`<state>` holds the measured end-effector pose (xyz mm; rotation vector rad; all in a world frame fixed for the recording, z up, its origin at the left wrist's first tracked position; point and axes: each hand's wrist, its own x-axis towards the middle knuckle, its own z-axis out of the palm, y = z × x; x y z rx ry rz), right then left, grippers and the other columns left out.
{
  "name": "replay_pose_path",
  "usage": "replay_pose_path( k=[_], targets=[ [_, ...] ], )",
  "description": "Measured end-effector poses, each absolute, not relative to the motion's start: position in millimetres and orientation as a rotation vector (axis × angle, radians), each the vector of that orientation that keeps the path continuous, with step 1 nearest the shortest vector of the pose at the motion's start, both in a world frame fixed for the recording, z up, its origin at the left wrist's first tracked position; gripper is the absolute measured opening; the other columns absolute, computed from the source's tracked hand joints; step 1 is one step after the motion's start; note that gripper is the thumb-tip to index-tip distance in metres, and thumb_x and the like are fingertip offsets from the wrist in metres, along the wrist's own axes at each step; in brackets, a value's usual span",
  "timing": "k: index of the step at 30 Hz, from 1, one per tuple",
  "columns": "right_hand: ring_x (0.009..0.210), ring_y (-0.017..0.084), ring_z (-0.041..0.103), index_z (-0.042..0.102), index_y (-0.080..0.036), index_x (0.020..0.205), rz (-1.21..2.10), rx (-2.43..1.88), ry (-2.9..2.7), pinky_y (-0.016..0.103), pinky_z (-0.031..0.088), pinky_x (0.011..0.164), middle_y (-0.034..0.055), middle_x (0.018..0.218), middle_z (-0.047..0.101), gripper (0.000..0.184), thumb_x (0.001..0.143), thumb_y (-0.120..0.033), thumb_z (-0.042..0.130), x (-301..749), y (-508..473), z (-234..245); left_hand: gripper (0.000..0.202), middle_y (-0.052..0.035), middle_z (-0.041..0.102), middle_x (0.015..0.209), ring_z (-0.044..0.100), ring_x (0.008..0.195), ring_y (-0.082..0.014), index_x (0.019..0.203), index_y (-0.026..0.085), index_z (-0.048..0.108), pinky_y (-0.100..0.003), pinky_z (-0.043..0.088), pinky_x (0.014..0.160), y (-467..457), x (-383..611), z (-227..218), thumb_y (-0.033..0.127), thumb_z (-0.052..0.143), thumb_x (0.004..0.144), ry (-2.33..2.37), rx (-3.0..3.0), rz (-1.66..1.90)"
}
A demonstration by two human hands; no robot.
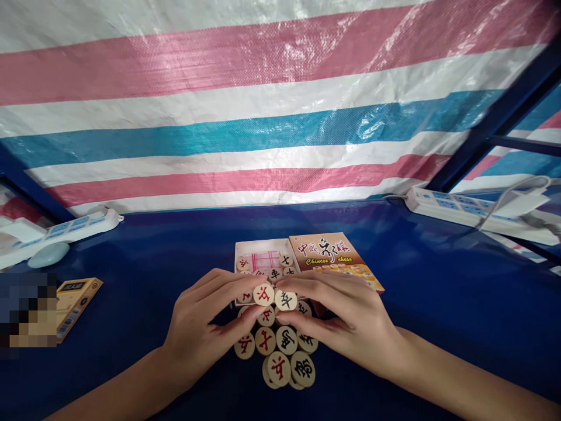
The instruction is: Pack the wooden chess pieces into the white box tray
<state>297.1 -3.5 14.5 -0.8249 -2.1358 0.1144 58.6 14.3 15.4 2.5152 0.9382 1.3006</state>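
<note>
My left hand (205,327) pinches a round wooden chess piece with a red character (263,294) between thumb and fingers. My right hand (346,321) pinches a similar piece with a black character (286,300) right beside it. Both pieces are held just above a heap of several loose Chinese chess pieces (280,351) on the blue table. Behind the hands lies an open white box tray (263,250) with a few pieces and a folded pink-lined sheet inside. Its orange lid (333,254), printed "Chinese chess", lies to the right of the tray.
A blue table top (438,280) runs back to a pink, white and blue striped tarp (263,117). White power strips lie at the left (65,228) and right (464,207). A small yellow box (76,298) lies at the left, next to a blurred patch.
</note>
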Motion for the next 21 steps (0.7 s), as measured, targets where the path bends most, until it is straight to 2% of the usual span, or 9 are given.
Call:
replay_pose_path(
  k=[7, 14, 18, 21],
  targets=[
    [0.081, 0.013, 0.069, 0.062, -0.023, 0.118, 0.166, -0.894, -2.094, 0.026, 0.056, 0.067, 0.0034, 0.102, 0.072, 0.032, 0.089, -0.033, 0.070, 297.6, -4.3, 14.4, 0.026, -0.0007, 0.072, 0.095, 0.066, 0.079, -0.0119, 0.109, 0.024, 0.069, -0.023, 0.059, 0.075, 13.1, 59.6, 18.2, 0.019, 0.074, 0.083, 0.895, 2.496, 1.304],
    [0.079, 0.012, 0.065, 0.063, -0.022, 0.113, 0.174, -0.848, -2.091, 0.026, 0.052, 0.068, 0.0020, 0.097, 0.069, 0.032, 0.085, -0.030, 0.075, 298.2, -2.8, 16.7, 0.028, -0.0007, 0.071, 0.095, 0.066, 0.084, -0.0116, 0.111, 0.023, 0.069, -0.022, 0.056, 0.077, 14.0, 59.6, 16.5, 0.017, 0.074, 0.084, 0.858, 2.482, 1.325],
    [0.071, 0.011, 0.060, 0.063, -0.023, 0.112, 0.168, -0.839, -2.082, 0.026, 0.048, 0.061, -0.0003, 0.085, 0.064, 0.034, 0.081, -0.029, 0.078, 298.1, -2.8, 15.0, 0.027, 0.0015, 0.067, 0.083, 0.063, 0.075, -0.0089, 0.110, 0.021, 0.069, -0.020, 0.053, 0.071, 14.8, 59.9, 16.0, 0.017, 0.074, 0.083, 0.857, 2.470, 1.340],
    [0.070, 0.011, 0.059, 0.063, -0.023, 0.113, 0.175, -0.865, -2.082, 0.026, 0.047, 0.061, -0.0007, 0.083, 0.062, 0.034, 0.082, -0.027, 0.077, 298.1, -3.4, 13.7, 0.023, 0.0027, 0.064, 0.076, 0.061, 0.070, -0.0080, 0.106, 0.020, 0.069, -0.019, 0.051, 0.067, 14.4, 59.3, 16.5, 0.018, 0.074, 0.084, 0.863, 2.465, 1.308]
  ],
)
